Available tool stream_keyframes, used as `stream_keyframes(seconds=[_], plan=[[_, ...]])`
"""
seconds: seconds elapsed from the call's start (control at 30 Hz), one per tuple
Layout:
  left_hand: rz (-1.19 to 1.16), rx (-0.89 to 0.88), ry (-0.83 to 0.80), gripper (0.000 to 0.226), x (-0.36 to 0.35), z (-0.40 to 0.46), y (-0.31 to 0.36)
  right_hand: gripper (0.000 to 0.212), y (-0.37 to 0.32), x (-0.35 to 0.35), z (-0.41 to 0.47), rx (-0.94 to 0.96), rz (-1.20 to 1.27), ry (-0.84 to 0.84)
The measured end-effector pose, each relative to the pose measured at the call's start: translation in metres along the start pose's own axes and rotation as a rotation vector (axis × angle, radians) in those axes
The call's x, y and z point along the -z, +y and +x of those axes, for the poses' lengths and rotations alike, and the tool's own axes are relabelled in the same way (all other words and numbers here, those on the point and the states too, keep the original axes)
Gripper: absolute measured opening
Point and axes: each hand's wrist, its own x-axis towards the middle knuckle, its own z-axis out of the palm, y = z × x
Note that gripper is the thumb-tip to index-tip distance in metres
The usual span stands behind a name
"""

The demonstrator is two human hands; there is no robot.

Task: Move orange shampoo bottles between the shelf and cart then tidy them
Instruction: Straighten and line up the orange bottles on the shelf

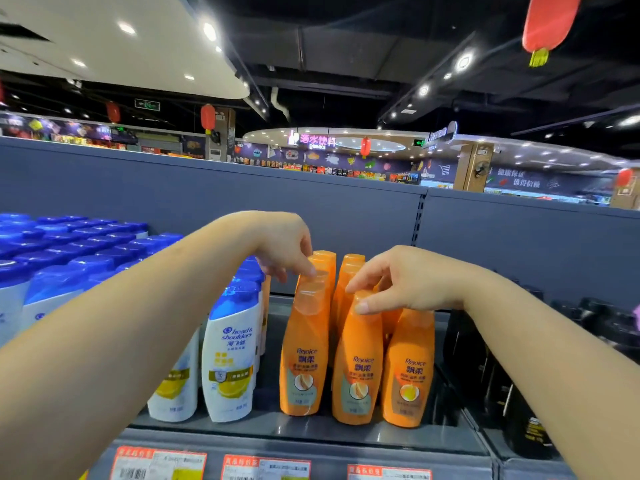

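Several orange shampoo bottles stand upright in rows on the grey shelf [311,433]. Three are at the front: a left one [304,358], a middle one [360,368] and a right one [408,372]. My left hand [284,245] reaches over the left row, its fingertips touching the caps of the bottles behind the front one. My right hand [405,282] rests on the cap of the middle front bottle, thumb and fingers pinching it. No cart is in view.
White bottles with blue caps [232,344] fill the shelf to the left, touching the orange rows. Black bottles [519,393] stand to the right. A grey back panel [346,216] rises behind the shelf. Price tags [266,467] line the front edge.
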Motion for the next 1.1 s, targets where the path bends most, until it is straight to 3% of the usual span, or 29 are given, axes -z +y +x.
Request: stream_keyframes(seconds=[0.07, 0.23, 0.37, 0.87, 1.03, 1.1], plan=[[0.055, -0.038, 0.107, 0.043, 0.005, -0.011, 0.004, 0.038, 0.0, 0.0, -0.002, 0.007, 0.007, -0.001], [0.086, -0.13, -0.061, 0.044, -0.01, -0.024, 0.015, 0.033, -0.001, 0.002, -0.003, 0.016, -0.021, 0.004], [0.003, -0.159, -0.069, 0.035, -0.008, -0.024, 0.012, 0.035, -0.002, 0.001, -0.002, 0.005, -0.019, 0.004], [-0.03, -0.118, -0.114, 0.042, -0.006, -0.027, 0.015, 0.039, 0.0, -0.002, -0.007, 0.012, 0.008, 0.021], [-0.066, -0.052, 0.173, 0.043, -0.001, -0.009, 0.012, 0.033, 0.006, 0.0, -0.009, -0.013, 0.078, 0.178], [0.012, 0.012, 0.162, 0.046, -0.009, 0.007, 0.015, 0.028, 0.009, 0.001, -0.01, -0.034, 0.112, 0.273]])
